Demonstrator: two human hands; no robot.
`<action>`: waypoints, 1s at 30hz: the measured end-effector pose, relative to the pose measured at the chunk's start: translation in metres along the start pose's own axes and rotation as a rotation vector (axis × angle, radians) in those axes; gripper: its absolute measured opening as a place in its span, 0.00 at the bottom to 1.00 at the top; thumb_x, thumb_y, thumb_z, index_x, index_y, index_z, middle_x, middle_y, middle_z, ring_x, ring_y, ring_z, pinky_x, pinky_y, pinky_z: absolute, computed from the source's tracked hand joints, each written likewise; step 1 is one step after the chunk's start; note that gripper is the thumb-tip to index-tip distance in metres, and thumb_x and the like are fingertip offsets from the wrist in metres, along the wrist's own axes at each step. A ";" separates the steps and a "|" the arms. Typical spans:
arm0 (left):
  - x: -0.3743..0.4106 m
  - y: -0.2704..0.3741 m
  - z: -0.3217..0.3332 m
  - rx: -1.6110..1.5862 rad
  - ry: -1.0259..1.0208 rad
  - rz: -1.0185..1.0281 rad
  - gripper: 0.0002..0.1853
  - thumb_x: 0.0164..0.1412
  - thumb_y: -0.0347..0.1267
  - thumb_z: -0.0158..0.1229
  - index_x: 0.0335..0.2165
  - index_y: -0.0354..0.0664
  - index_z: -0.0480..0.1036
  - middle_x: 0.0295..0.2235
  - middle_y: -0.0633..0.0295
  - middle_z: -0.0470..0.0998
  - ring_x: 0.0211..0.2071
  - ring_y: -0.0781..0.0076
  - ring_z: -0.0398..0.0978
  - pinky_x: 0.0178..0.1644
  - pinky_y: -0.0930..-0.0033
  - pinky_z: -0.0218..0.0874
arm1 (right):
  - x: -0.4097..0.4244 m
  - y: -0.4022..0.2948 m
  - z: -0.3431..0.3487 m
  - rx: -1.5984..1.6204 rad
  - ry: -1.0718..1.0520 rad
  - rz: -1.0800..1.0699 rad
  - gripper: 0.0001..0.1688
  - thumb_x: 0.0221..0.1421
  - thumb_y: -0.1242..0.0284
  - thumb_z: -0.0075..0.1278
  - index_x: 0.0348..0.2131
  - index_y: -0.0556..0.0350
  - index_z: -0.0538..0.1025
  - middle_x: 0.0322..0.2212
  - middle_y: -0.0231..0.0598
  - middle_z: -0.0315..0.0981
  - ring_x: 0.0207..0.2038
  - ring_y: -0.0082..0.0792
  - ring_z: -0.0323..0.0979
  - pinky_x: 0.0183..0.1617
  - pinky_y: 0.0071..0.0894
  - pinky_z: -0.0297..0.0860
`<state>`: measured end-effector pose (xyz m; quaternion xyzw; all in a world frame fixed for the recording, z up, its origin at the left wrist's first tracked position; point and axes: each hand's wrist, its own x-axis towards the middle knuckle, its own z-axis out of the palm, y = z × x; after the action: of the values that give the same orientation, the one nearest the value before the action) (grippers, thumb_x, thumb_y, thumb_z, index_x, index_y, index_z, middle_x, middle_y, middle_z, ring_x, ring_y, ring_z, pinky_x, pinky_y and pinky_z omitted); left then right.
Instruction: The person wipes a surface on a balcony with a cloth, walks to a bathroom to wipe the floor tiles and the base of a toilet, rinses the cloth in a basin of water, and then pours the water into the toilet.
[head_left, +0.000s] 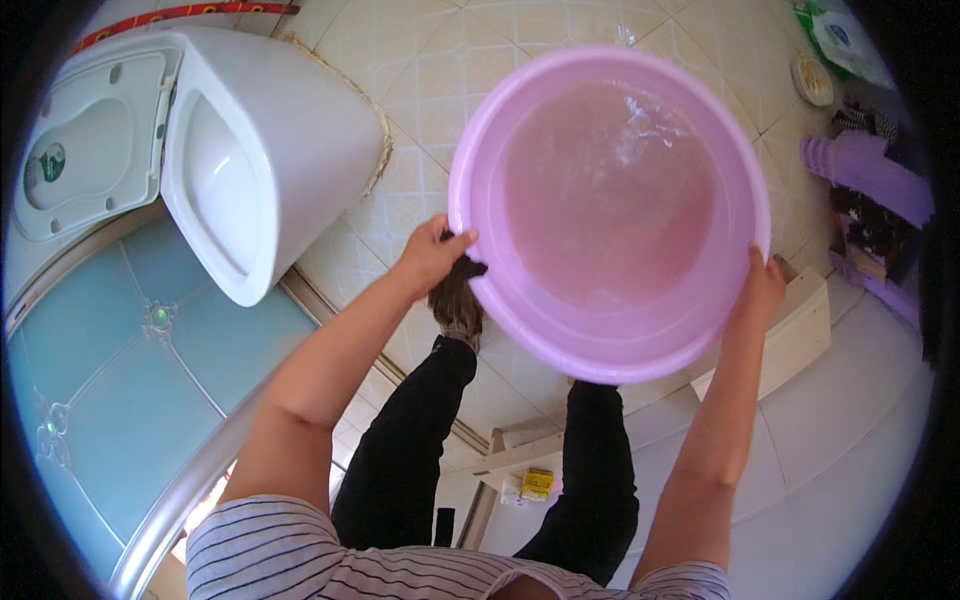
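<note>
A large pinkish-purple plastic basin (517, 322) is held up in front of me, over the tiled floor. Cloudy, pinkish-looking water (607, 202) lies in it, with light glinting on the surface near the far side. My left hand (439, 251) grips the rim at the basin's left, the thumb over the edge. On the right side my right hand (761, 281) holds the rim, its fingers partly hidden beneath. A dark jagged patch shows at the rim beside my left hand; whether it is a break cannot be told. The basin hides my right foot.
A white toilet (315, 127) with its lid (97, 142) raised stands at the left, near a blue glass-panelled door (150, 322). A purple plastic rack (870, 169), a small dish (812, 81) and a green and white package (847, 41) are at the right. My shoe (456, 300) is below my left hand.
</note>
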<state>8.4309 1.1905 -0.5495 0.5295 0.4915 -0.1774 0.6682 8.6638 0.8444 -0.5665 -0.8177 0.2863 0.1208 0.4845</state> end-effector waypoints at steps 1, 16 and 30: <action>-0.019 -0.003 0.002 -0.013 0.016 -0.002 0.16 0.56 0.31 0.54 0.41 0.33 0.65 0.33 0.60 0.72 0.32 0.74 0.71 0.36 0.70 0.69 | -0.010 0.002 -0.007 0.004 0.003 0.030 0.15 0.47 0.68 0.53 0.29 0.65 0.76 0.25 0.36 0.72 0.27 0.25 0.67 0.33 0.25 0.65; -0.263 -0.004 -0.002 0.028 0.180 -0.064 0.16 0.54 0.31 0.55 0.40 0.33 0.66 0.35 0.60 0.72 0.36 0.75 0.69 0.42 0.71 0.62 | -0.137 -0.127 -0.106 -0.158 -0.056 -0.106 0.15 0.49 0.74 0.52 0.35 0.71 0.74 0.27 0.41 0.74 0.27 0.26 0.69 0.33 0.23 0.66; -0.415 0.022 -0.080 -0.236 0.419 0.117 0.16 0.54 0.31 0.55 0.39 0.32 0.66 0.34 0.57 0.73 0.35 0.73 0.70 0.41 0.70 0.63 | -0.268 -0.296 -0.056 -0.024 -0.437 -0.420 0.18 0.48 0.75 0.53 0.38 0.72 0.73 0.29 0.41 0.74 0.29 0.26 0.70 0.34 0.23 0.67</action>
<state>8.2217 1.1514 -0.1842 0.5006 0.6053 0.0341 0.6180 8.6166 0.9986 -0.1970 -0.8194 -0.0018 0.1944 0.5392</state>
